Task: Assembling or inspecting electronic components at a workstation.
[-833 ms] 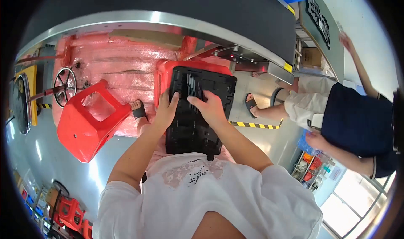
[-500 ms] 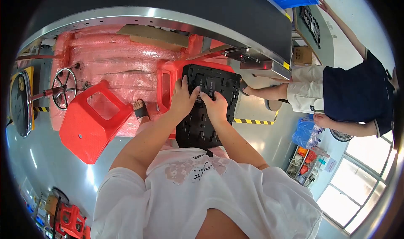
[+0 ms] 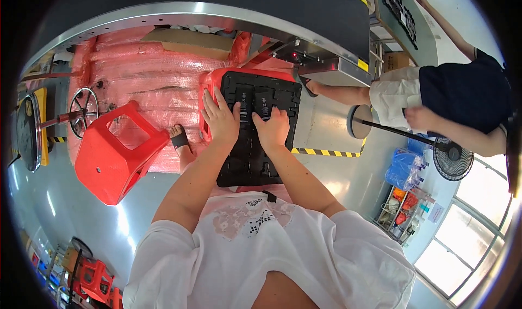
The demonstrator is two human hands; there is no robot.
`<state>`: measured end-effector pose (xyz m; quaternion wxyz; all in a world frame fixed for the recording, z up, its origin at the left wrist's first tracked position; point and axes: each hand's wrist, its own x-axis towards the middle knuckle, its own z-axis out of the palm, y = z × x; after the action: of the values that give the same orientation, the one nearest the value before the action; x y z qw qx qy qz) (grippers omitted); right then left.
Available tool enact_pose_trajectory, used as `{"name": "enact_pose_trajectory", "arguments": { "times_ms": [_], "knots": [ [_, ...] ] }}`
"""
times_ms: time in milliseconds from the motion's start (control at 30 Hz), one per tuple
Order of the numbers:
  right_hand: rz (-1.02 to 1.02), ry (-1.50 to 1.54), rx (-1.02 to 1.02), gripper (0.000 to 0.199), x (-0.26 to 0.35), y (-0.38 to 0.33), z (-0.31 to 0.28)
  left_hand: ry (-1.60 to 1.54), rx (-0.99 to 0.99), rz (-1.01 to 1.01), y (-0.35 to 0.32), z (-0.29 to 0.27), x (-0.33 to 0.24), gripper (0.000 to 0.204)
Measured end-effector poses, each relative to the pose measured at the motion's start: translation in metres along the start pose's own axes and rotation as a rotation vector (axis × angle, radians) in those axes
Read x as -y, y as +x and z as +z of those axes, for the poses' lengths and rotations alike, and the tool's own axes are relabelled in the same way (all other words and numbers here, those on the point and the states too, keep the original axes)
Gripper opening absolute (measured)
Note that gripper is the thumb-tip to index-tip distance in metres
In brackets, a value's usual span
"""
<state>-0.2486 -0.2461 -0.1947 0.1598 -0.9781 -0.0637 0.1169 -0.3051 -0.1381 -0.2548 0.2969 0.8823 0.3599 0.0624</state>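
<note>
A black moulded tray (image 3: 239, 170) lies in front of me on a red plastic stool (image 3: 209, 80). In its upper half two flat black batteries with pale print sit side by side, a left battery (image 3: 243, 99) and a right battery (image 3: 263, 103). My left hand (image 3: 222, 118) lies along the tray's left side, fingers stretched out, its thumb beside the lower part of the left battery. With thumb and bent fingers my right hand (image 3: 273, 130) grips the lower end of the right battery. The palm side of both hands is hidden.
Another red stool (image 3: 117, 156) stands at the left by a handwheel (image 3: 84, 113). Across the far side runs a dark bench with a metal edge (image 3: 201, 8). At the right a co-worker (image 3: 457, 97) stands near a fan (image 3: 453, 159). Pink wrapped material (image 3: 147, 75) lies under the bench.
My hands have moved apart from the tray's middle: the left has spread out toward its left side, the right grips the right battery. Two batteries now show clearly. The co-worker's lower arm has shifted.
</note>
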Motion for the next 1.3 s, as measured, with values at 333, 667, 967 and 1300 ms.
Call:
{"name": "enact_pose_trajectory", "arguments": {
  "times_ms": [333, 667, 967, 1300],
  "knots": [
    [0.116, 0.371, -0.090, 0.047, -0.049, 0.007, -0.022, 0.122, 0.084, 0.581, 0.013, -0.032, 0.005, 0.060],
    [-0.029, 0.001, -0.246, 0.048, -0.050, 0.020, -0.006, 0.150, 0.288, 0.813, -0.006, -0.026, -0.020, 0.048],
    [0.188, 0.561, -0.036, 0.035, -0.067, 0.021, -0.032, 0.213, 0.264, 0.822, -0.009, -0.031, -0.027, 0.044],
    [0.056, 0.109, -0.170, 0.056, -0.030, 0.025, -0.010, 0.261, 0.250, 0.769, -0.026, -0.017, -0.032, 0.049]
  ]
}}
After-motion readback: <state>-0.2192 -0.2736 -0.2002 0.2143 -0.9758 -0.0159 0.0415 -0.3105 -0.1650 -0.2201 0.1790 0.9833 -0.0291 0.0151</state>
